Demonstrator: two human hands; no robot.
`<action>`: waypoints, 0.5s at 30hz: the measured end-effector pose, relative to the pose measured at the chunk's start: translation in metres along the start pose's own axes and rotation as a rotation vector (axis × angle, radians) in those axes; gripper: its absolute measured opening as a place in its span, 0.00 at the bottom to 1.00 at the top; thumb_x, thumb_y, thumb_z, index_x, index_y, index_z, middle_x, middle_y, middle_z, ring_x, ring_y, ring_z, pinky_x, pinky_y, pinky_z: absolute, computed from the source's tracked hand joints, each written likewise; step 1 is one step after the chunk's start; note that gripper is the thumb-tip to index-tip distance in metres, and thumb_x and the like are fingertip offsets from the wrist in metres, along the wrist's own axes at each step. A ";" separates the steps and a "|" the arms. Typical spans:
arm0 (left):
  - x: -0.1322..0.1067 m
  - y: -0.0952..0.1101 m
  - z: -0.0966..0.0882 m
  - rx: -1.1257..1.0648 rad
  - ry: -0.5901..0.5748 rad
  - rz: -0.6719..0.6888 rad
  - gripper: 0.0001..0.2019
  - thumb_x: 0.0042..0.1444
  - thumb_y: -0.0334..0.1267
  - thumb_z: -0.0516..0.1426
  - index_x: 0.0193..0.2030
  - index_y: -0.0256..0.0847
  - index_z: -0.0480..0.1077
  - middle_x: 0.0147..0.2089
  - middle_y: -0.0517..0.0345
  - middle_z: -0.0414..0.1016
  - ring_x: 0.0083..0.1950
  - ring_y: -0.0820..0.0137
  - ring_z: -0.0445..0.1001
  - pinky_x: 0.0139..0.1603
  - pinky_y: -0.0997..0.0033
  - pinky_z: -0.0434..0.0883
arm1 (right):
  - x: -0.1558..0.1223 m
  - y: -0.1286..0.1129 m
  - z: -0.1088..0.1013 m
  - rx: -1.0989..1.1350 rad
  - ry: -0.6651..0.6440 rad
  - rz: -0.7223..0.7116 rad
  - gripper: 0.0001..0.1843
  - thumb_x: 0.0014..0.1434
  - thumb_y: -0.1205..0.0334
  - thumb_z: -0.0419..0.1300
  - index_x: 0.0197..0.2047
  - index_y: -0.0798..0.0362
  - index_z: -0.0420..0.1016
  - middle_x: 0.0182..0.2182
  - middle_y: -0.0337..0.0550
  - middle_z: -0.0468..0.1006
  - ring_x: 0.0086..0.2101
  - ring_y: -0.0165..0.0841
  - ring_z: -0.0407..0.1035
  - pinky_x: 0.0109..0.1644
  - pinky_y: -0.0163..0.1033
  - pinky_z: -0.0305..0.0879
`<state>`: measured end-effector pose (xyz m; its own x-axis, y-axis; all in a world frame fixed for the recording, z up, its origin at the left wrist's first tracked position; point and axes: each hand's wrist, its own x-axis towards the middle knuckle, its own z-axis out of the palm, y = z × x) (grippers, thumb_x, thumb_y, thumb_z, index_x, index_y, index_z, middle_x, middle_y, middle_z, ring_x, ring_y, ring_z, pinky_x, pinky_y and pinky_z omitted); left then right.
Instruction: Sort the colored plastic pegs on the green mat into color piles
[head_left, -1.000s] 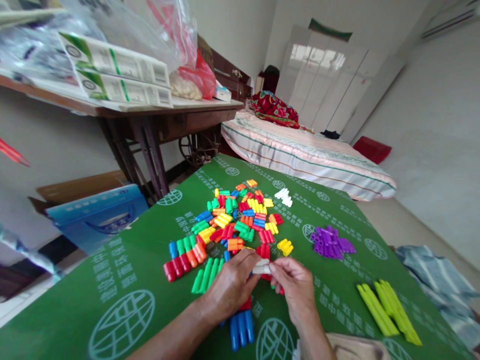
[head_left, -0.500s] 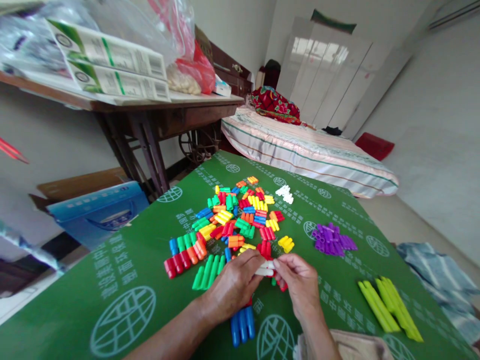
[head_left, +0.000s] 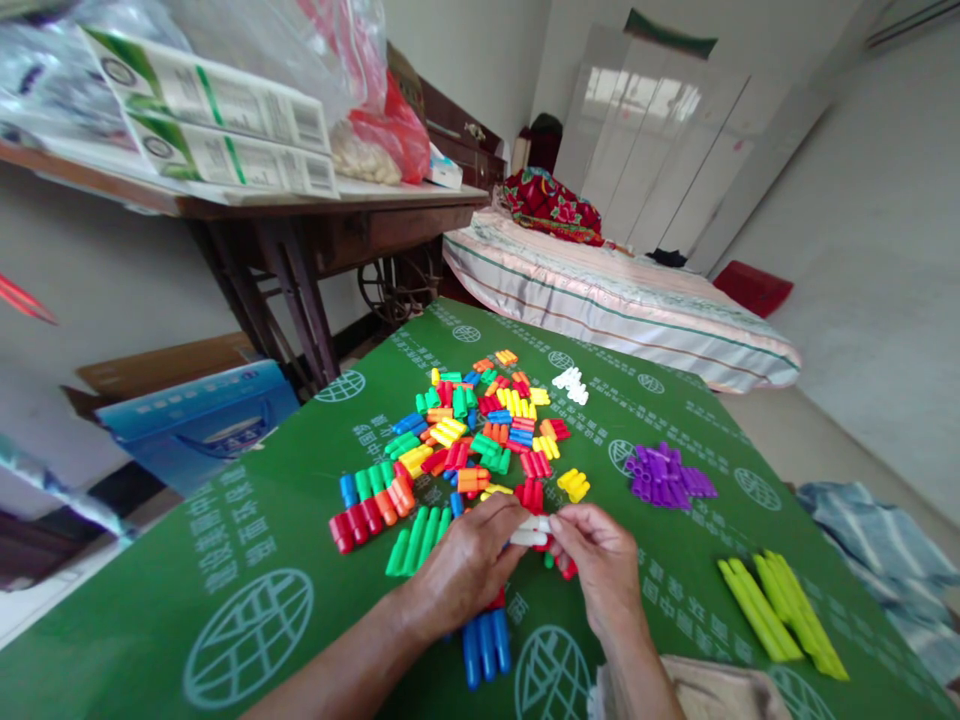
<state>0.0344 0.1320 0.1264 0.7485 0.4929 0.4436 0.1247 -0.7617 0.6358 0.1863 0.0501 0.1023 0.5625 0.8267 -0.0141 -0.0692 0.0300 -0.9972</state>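
Observation:
Between my two hands are white plastic bullet-shaped building blocks (head_left: pixel 531 531), held just above the green tabletop. My left hand (head_left: pixel 480 550) pinches them from the left, and the fingers of my right hand (head_left: pixel 596 550) grip their right end. How the pieces join is too small to make out. Beyond my hands lies a loose pile of red, yellow, green, orange and blue blocks (head_left: pixel 495 432). A joined blue block (head_left: pixel 486 648) lies in front of my left wrist. Left of that hand are a row of green blocks (head_left: pixel 420 541) and a red row (head_left: pixel 355 525).
Purple blocks (head_left: pixel 664 476) and long lime-green blocks (head_left: pixel 780 610) lie to the right on the green table (head_left: pixel 337 630). White blocks (head_left: pixel 571 385) sit farther back. A beige cloth (head_left: pixel 720 690) lies at the near edge. A wooden desk (head_left: pixel 405 208) and a bed (head_left: pixel 622 310) stand beyond.
Both hands stay at almost the same spot with the white blocks between them. The view has shifted very slightly; the other blocks lie as before.

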 end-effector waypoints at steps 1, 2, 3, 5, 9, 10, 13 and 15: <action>0.000 0.000 0.000 0.001 -0.003 -0.001 0.09 0.61 0.33 0.51 0.46 0.40 0.69 0.44 0.54 0.72 0.44 0.72 0.73 0.46 0.73 0.72 | 0.000 0.000 0.000 0.002 0.000 -0.001 0.16 0.48 0.50 0.68 0.28 0.56 0.75 0.17 0.37 0.72 0.16 0.24 0.60 0.19 0.29 0.56; 0.000 0.000 0.000 0.003 -0.007 -0.002 0.09 0.61 0.32 0.51 0.46 0.40 0.69 0.44 0.54 0.73 0.44 0.71 0.73 0.47 0.72 0.72 | -0.001 -0.001 0.001 0.004 0.000 -0.001 0.16 0.48 0.50 0.68 0.28 0.56 0.75 0.17 0.36 0.72 0.16 0.24 0.60 0.19 0.29 0.56; 0.000 0.001 0.000 0.005 -0.012 -0.001 0.10 0.61 0.32 0.51 0.46 0.40 0.70 0.44 0.53 0.73 0.45 0.71 0.73 0.47 0.72 0.72 | -0.001 -0.002 0.002 0.004 -0.001 0.000 0.16 0.48 0.50 0.68 0.28 0.56 0.75 0.17 0.36 0.72 0.16 0.23 0.60 0.19 0.29 0.56; 0.000 0.001 0.000 0.013 -0.014 0.001 0.10 0.60 0.31 0.51 0.46 0.41 0.70 0.45 0.53 0.73 0.45 0.71 0.73 0.48 0.72 0.72 | -0.001 -0.005 0.004 -0.004 -0.011 0.010 0.17 0.47 0.49 0.68 0.27 0.56 0.75 0.16 0.36 0.71 0.16 0.23 0.60 0.18 0.28 0.55; 0.000 0.002 -0.001 0.025 0.057 -0.008 0.10 0.59 0.31 0.52 0.46 0.40 0.69 0.45 0.53 0.74 0.45 0.70 0.74 0.47 0.72 0.73 | 0.007 -0.015 0.006 -0.007 -0.032 0.049 0.19 0.44 0.48 0.69 0.30 0.56 0.75 0.16 0.35 0.72 0.15 0.24 0.60 0.15 0.28 0.53; 0.001 0.002 -0.002 0.031 0.082 -0.012 0.10 0.59 0.31 0.52 0.46 0.40 0.69 0.44 0.52 0.74 0.45 0.70 0.74 0.47 0.72 0.73 | 0.011 -0.018 0.006 0.006 -0.051 0.051 0.19 0.43 0.49 0.70 0.31 0.56 0.75 0.17 0.36 0.73 0.15 0.24 0.61 0.16 0.28 0.54; 0.002 0.003 -0.005 0.055 0.164 -0.021 0.09 0.59 0.31 0.52 0.46 0.39 0.68 0.42 0.53 0.75 0.44 0.70 0.75 0.46 0.72 0.73 | 0.021 -0.032 0.010 0.058 -0.145 0.029 0.18 0.40 0.56 0.72 0.33 0.55 0.76 0.21 0.36 0.75 0.19 0.24 0.64 0.20 0.27 0.59; 0.003 0.003 -0.008 0.061 0.213 -0.051 0.08 0.58 0.32 0.53 0.44 0.40 0.68 0.40 0.54 0.75 0.41 0.70 0.75 0.43 0.72 0.73 | 0.026 -0.040 0.015 0.094 -0.213 0.016 0.17 0.38 0.60 0.73 0.32 0.55 0.76 0.22 0.36 0.76 0.21 0.24 0.64 0.22 0.27 0.60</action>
<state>0.0320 0.1345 0.1351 0.5862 0.6046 0.5393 0.2032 -0.7541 0.6245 0.1918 0.0788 0.1431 0.3746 0.9272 -0.0042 -0.1586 0.0597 -0.9855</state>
